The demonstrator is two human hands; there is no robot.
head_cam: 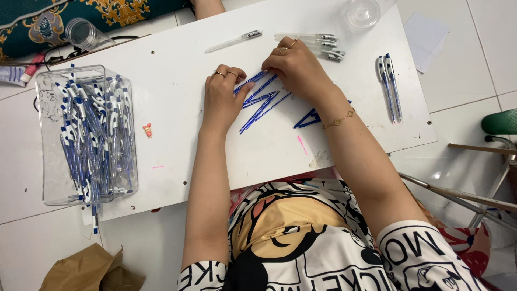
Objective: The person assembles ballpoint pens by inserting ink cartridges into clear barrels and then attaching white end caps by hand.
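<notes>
Currently, both hands work at the middle of a white board laid across the person's lap. The left hand rests palm down, fingers curled, its fingertips pressing on the near end of a loose fan of thin blue ink refills that lie flat on the board. The right hand is bent over the far end of the same fan, fingers folded down onto the refills; whether any refill is pinched between fingers cannot be told from this view. A smaller cluster of blue refills lies just beside the right wrist, partly hidden under the forearm.

At the board's left edge stands a clear plastic bin filled with assembled blue-and-white pens. 2 finished pens lie side by side near the right edge, well apart from the hands. Several clear pen barrels sit just beyond the right hand, and 1 more barrel lies alone further left. A clear round container stands at the far edge. A small pink figure lies between the bin and the left hand.
</notes>
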